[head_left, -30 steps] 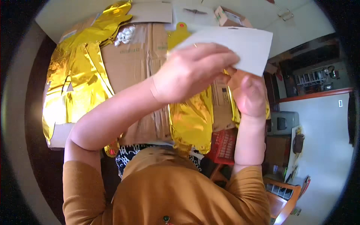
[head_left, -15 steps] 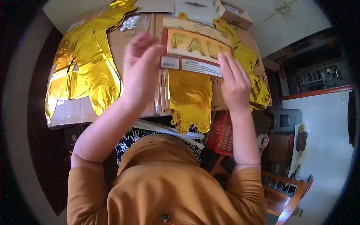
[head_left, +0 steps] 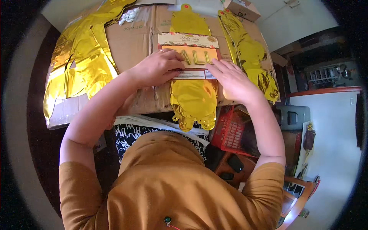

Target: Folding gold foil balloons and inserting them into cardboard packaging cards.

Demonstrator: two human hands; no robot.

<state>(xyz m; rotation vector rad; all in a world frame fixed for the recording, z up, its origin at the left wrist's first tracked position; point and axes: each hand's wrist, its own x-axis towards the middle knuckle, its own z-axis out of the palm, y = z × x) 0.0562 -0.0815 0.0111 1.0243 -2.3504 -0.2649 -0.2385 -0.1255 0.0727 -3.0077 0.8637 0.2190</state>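
Observation:
A printed card (head_left: 197, 74) with gold letter pictures and a brown border lies across a flat gold foil balloon (head_left: 193, 94), which shows above and below it. My left hand (head_left: 159, 67) covers the card's left part, fingers bent over its face and thumb near the lower edge. Along the right side of the card, my right hand (head_left: 235, 80) rests with fingers stretched over the border. What lies under the two palms is hidden.
Large gold foil pieces (head_left: 82, 57) spread over the left of the cardboard-covered table (head_left: 130, 50); another crumpled foil balloon (head_left: 247, 53) lies at right. Small white pieces (head_left: 128, 16) sit at the back left, a small carton (head_left: 241, 9) at the back right. A red basket (head_left: 232, 134) stands below.
The card has come down from a raised, tilted position onto the foil balloon. My left hand has moved right onto it, and my right hand has flattened at its right edge.

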